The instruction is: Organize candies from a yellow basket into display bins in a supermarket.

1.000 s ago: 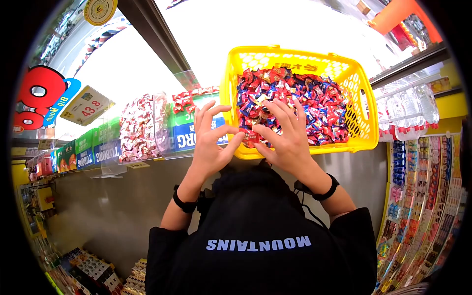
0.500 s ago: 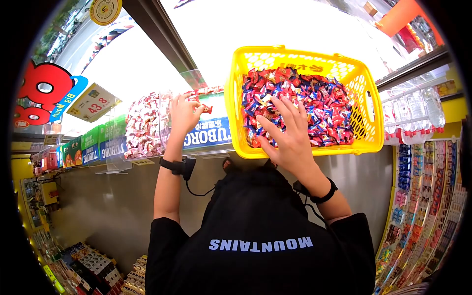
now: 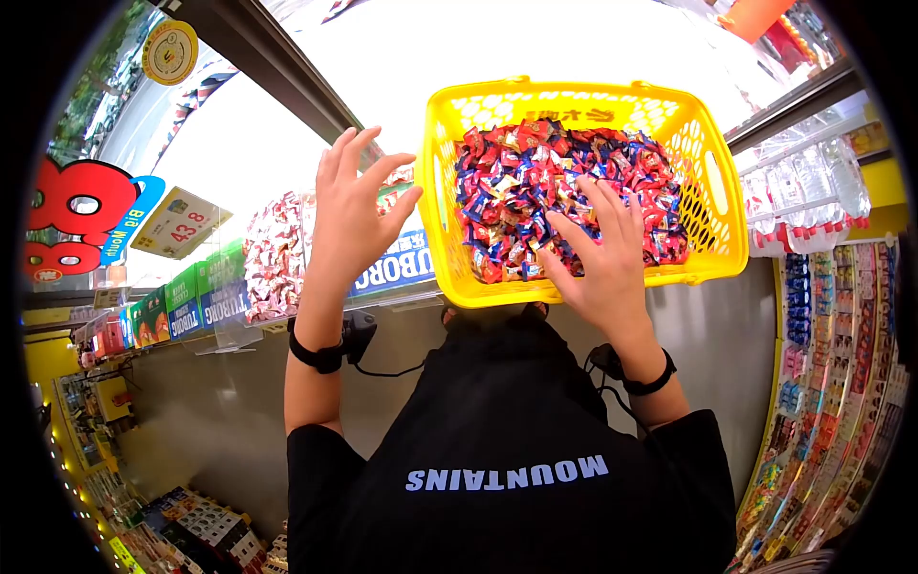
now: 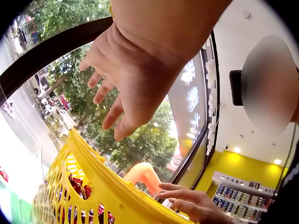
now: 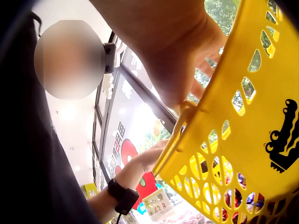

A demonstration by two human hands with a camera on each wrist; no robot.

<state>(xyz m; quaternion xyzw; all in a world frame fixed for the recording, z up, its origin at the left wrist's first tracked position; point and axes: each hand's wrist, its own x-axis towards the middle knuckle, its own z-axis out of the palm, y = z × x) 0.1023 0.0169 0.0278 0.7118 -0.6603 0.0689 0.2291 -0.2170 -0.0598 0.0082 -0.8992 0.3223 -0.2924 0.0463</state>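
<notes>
A yellow plastic basket [image 3: 440, 239] holds a heap of wrapped candies [image 3: 516, 191] in red, blue and gold. Just left of the basket, my left hand [image 3: 349, 215] is raised over the display with its fingers spread. In the left wrist view its palm [image 4: 145, 79] shows nothing held. Behind that hand lie some red-wrapped candies [image 3: 390, 198], partly hidden by it. My right hand [image 3: 607, 273] reaches over the basket's near rim, its fingers loosely extended above the candies. In the right wrist view its fingers [image 5: 198, 86] are partly hidden behind the basket wall.
Pink-and-white wrapped candies [image 3: 273, 258] fill a clear bin to the left, with Tuborg cartons [image 3: 397, 263] beside it. A price sign [image 3: 182, 222] stands farther left. Bottled water packs [image 3: 794, 201] are right of the basket. Shelves [image 3: 832, 383] line the right side.
My left hand moved left from the basket, held a red-wrapped candy over the neighbouring display, and let it go; its fingers are now spread. My right hand shifted slightly right over the basket.
</notes>
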